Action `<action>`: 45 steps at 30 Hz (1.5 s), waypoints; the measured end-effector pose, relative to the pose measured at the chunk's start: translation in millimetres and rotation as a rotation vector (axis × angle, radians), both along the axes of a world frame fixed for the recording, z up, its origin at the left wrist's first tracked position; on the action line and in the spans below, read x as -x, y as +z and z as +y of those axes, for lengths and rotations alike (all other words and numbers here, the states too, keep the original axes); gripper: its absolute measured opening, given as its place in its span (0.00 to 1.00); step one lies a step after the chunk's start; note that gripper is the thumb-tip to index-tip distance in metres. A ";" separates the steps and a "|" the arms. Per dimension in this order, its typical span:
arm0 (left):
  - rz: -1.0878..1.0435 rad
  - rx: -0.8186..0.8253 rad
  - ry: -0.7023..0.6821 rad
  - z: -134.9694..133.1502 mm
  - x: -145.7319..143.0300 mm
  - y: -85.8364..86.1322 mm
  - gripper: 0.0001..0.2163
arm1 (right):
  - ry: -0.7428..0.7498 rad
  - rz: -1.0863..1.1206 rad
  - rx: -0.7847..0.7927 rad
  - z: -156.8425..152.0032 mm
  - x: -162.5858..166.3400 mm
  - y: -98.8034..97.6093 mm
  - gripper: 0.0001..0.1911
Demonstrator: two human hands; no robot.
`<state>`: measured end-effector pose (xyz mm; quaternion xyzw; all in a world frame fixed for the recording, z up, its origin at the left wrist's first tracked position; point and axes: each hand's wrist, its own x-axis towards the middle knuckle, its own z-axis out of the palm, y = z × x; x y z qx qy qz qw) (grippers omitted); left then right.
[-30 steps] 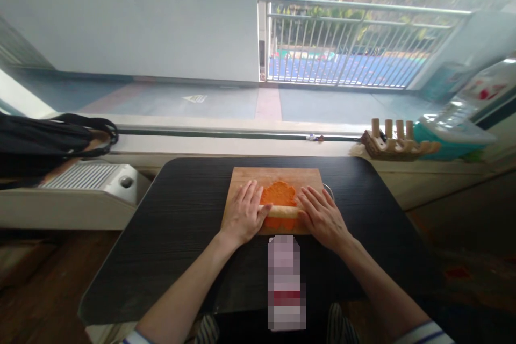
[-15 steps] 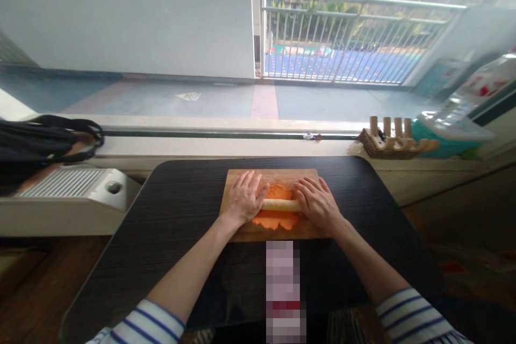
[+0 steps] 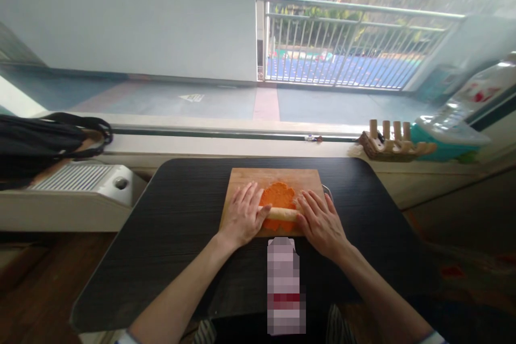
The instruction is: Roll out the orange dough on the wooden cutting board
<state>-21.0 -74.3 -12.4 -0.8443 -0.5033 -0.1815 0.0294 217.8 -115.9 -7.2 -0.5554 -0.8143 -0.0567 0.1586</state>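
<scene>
A pale wooden rolling pin (image 3: 281, 214) lies crosswise on a flattened orange sheet of dough or clay (image 3: 278, 194). Under the sheet is a wooden board (image 3: 278, 174). My left hand (image 3: 244, 215) rests palm down over the pin's left end, fingers stretched forward and thumb along the pin. Over the right end lies my right hand (image 3: 321, 220), also palm down with its fingers extended. Both hands press on the pin rather than wrap round it, and they hide its ends. The orange sheet has a ragged edge and shows on both sides of the pin.
The board sits on a dark table (image 3: 185, 193). On the window sill to the right are a basket with wooden pegs (image 3: 393, 148), a teal box (image 3: 447, 142) and a clear plastic bottle (image 3: 475, 88). At left, a black bag (image 3: 44, 140) lies by a white radiator unit (image 3: 88, 180).
Both hands and the rolling pin have moved back toward me over the board. More of the sheet shows beyond the pin, less on the near side. The camera view has shifted slightly.
</scene>
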 end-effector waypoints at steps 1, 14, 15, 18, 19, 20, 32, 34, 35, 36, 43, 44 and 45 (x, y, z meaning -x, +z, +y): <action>-0.004 0.000 0.001 1.2 -0.2 0.0 0.27 | -0.005 -0.001 -0.003 0.0 0.6 0.0 0.22; -0.091 0.035 0.049 52.3 -12.4 1.3 0.27 | -0.119 0.015 0.022 37.9 3.8 4.6 0.21; -0.092 0.046 0.049 55.2 -13.2 1.9 0.27 | -0.119 0.021 0.022 39.4 3.7 4.4 0.21; -0.078 0.073 0.057 65.5 -16.3 4.4 0.28 | -0.133 0.046 0.009 43.6 4.0 3.1 0.21; -0.070 0.070 0.062 68.5 -17.5 5.1 0.28 | -0.141 0.053 0.007 44.5 4.3 2.9 0.20; -0.060 0.061 0.063 70.7 -18.4 5.6 0.28 | -0.150 0.059 0.007 44.9 4.6 2.7 0.20; -0.005 -0.021 -0.012 24.3 0.2 -0.7 0.26 | -0.098 0.049 -0.019 -0.2 14.3 2.7 0.20; 0.004 -0.014 -0.002 27.3 -1.5 1.0 0.26 | -0.115 0.058 -0.019 0.3 15.1 2.1 0.21; 0.006 -0.009 0.004 30.5 -3.0 1.8 0.26 | -0.125 0.062 -0.020 2.2 15.2 1.7 0.21; 0.005 -0.005 0.008 34.4 -4.7 2.4 0.26 | -0.134 0.066 -0.021 4.6 15.1 1.4 0.21; -0.028 0.011 -0.003 59.8 -13.6 2.3 0.25 | -0.189 0.074 -0.009 17.7 15.4 1.3 0.21; -0.030 0.012 -0.003 62.1 -14.3 2.3 0.24 | -0.197 0.074 -0.008 17.9 15.9 1.8 0.21; -0.031 0.013 -0.005 64.0 -15.0 2.5 0.24 | -0.203 0.074 -0.009 17.8 16.4 2.2 0.21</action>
